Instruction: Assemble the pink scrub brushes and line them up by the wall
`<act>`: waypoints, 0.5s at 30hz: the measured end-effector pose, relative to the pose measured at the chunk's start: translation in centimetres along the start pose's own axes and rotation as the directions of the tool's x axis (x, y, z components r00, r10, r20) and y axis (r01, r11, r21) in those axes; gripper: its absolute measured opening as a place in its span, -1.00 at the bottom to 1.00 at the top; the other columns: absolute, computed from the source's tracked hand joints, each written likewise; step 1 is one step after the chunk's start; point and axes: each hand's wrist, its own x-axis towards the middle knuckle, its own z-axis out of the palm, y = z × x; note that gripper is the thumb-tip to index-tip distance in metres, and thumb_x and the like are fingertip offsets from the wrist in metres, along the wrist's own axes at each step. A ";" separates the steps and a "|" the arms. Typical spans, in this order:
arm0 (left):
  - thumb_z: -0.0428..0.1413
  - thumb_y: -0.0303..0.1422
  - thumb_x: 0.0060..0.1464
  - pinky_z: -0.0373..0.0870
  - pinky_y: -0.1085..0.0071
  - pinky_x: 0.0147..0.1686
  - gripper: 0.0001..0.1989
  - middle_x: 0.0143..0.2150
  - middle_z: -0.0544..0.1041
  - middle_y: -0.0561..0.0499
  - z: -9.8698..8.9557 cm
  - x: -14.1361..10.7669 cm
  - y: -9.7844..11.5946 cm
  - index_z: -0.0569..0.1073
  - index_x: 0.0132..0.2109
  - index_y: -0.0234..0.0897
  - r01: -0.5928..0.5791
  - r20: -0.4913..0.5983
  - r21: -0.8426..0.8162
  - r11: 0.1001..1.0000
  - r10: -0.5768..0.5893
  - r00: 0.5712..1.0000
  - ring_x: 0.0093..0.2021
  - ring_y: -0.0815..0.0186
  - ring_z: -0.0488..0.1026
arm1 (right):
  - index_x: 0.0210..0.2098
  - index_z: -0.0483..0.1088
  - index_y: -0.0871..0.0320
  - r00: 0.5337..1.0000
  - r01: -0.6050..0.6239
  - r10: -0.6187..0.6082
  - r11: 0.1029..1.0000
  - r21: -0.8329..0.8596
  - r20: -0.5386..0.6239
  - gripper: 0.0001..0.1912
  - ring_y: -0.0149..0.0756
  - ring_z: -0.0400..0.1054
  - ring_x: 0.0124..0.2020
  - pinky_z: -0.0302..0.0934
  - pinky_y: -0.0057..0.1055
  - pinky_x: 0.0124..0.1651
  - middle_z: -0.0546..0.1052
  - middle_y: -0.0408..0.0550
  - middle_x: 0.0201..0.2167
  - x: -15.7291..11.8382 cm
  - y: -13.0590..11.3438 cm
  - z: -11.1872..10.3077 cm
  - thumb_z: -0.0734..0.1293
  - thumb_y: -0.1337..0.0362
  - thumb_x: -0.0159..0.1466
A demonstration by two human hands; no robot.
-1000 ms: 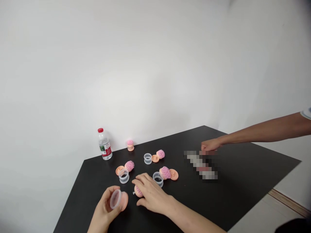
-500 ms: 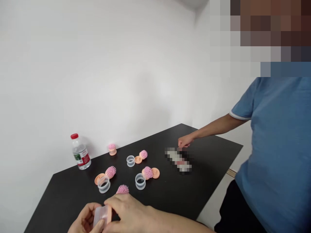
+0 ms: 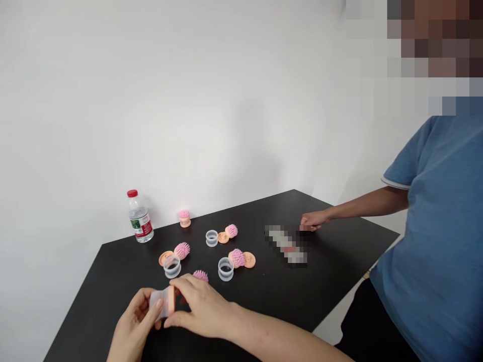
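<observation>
Near the front of the black table, my left hand (image 3: 135,318) is closed around a translucent waisted sleeve (image 3: 159,304), thumb along its near side. A flat peach-coloured disc (image 3: 172,299) sits against the sleeve's right end. My right hand (image 3: 206,309) grips that disc by its edge between thumb and fingers. Just behind my right hand lies a pink-bristled brush head (image 3: 200,275), partly hidden by it. Farther back, a translucent ring (image 3: 172,273) lies by another pink brush head (image 3: 182,250) and a peach disc (image 3: 165,258).
More loose brush parts include translucent rings (image 3: 226,276) (image 3: 212,242) with pink heads and peach discs. An assembled brush (image 3: 184,219) and a water bottle (image 3: 140,221) stand by the wall. At right, a person in blue (image 3: 445,201) rests a fist (image 3: 314,221) near a blurred-out object (image 3: 289,246).
The view has shifted, so the table contents appear higher and farther right. Both hands show more fully, still holding the sleeve and disc together.
</observation>
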 end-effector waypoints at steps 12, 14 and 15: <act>0.08 0.07 0.13 0.19 0.48 -0.56 -0.56 -0.54 0.29 0.16 0.0 -0.3 1.1 0.32 -0.40 -0.23 0.044 -0.169 -0.082 0.996 -0.057 0.984 -0.56 0.42 0.21 | -0.21 0.25 0.10 0.963 0.172 -0.167 0.985 0.006 -0.210 -0.74 -0.19 0.34 -0.08 0.32 -0.25 -0.03 0.40 -0.02 -0.13 -0.3 0.6 -1.1 0.27 0.51 0.14; 0.15 0.02 0.09 0.28 0.47 -0.48 -0.62 -0.46 0.38 0.12 -0.6 -0.3 1.2 0.38 -0.32 -0.24 0.005 -0.220 -0.020 1.000 -0.010 0.975 -0.50 0.40 0.29 | -0.12 0.24 0.07 0.974 0.025 0.006 0.991 0.132 -0.228 -0.59 -0.24 0.38 -0.10 0.33 -0.28 -0.03 0.39 -0.09 -0.11 0.3 1.0 -2.1 0.32 0.50 0.06; 0.18 -0.01 0.06 0.32 0.45 -0.43 -0.63 -0.42 0.43 0.10 -0.8 -0.3 1.2 0.42 -0.27 -0.24 -0.011 -0.236 0.015 1.000 0.015 0.972 -0.46 0.37 0.33 | -0.08 0.24 0.06 0.977 -0.028 0.057 0.989 0.144 -0.206 -0.54 -0.25 0.39 -0.10 0.33 -0.28 -0.03 0.40 -0.10 -0.10 0.6 1.2 -2.5 0.33 0.49 0.05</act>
